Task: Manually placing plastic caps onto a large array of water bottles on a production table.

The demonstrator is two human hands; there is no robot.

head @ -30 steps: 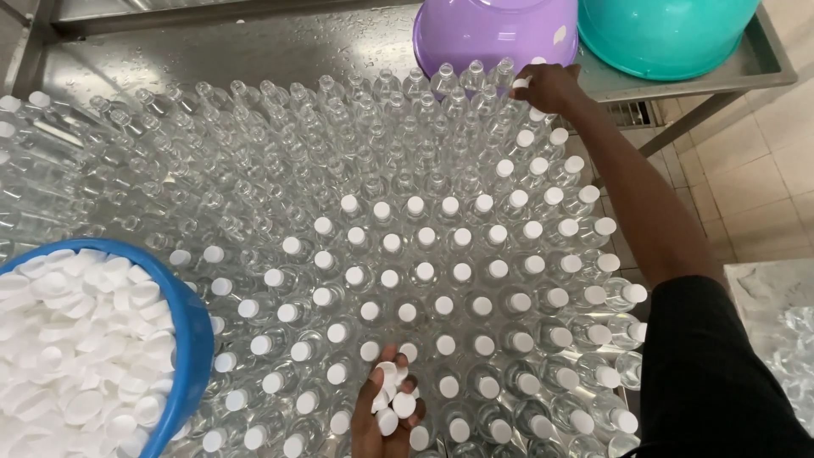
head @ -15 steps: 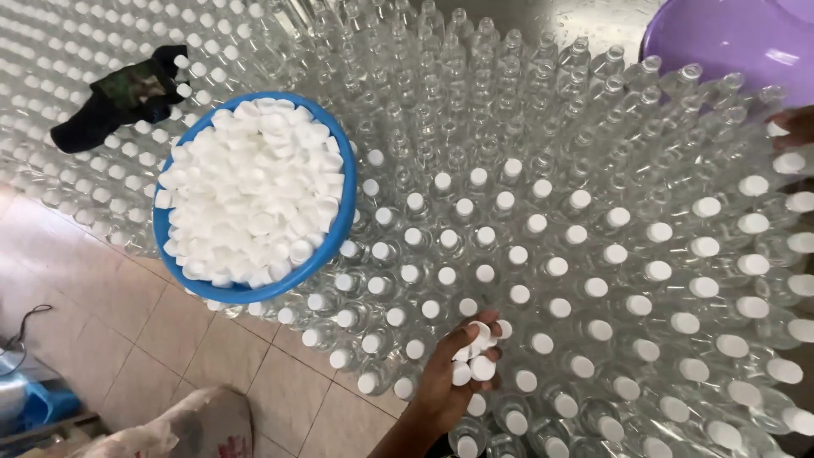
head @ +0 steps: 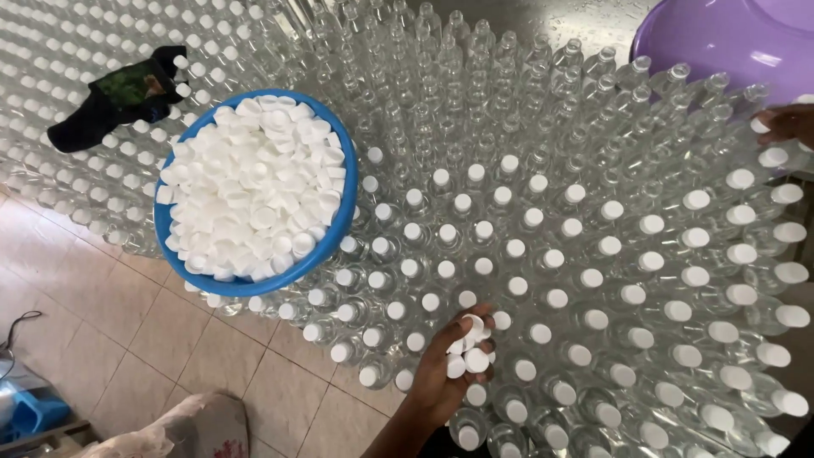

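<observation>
My left hand (head: 449, 373) is cupped around a small pile of white bottle caps (head: 468, 348), held just above the near rows of clear plastic bottles (head: 543, 212). Many of those bottles near me carry white caps; farther ones stand uncapped. My right hand (head: 784, 123) reaches in at the right edge, fingers on a white cap atop a bottle beside the purple basin. A blue bowl (head: 174, 250) heaped with white caps (head: 254, 187) rests on the bottles to the left of my left hand.
A purple basin (head: 721, 38) stands at the far right. A dark cloth with a green patch (head: 119, 97) lies on the bottles at the upper left. Beige tiled floor (head: 136, 339) shows below left, with a blue object (head: 34, 411) and a pale bag (head: 195, 428).
My view has swung left from the far basins to the blue bowl of caps. My left hand stays cupped on its caps; my right hand remains out at the right edge.
</observation>
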